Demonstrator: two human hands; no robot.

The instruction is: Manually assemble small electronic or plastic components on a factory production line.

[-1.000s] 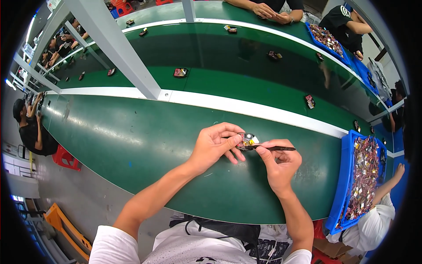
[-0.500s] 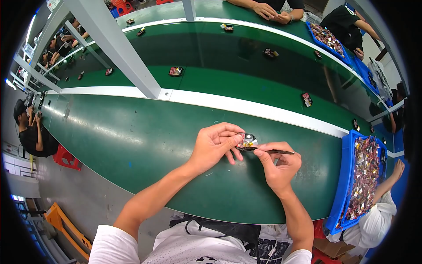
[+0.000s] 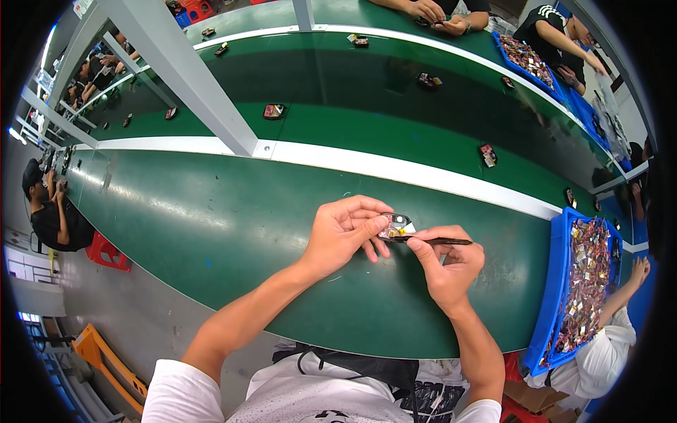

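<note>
Black and slender, the tool is pinched between thumb and fingertips of the right hand; its tip meets the small part. That part, pale with a yellow patch, is clamped between thumb and curled fingers of the left hand, held just above the green belt. Both hands touch at the part. To the right of the grip, well apart, a blue bin holds many small mixed pieces. Beyond the grip, a white strip runs across the bench. Farther beyond that strip, single small units lie spaced along a second green surface. Left of the grip, well apart, a grey post rises from the strip.
</note>
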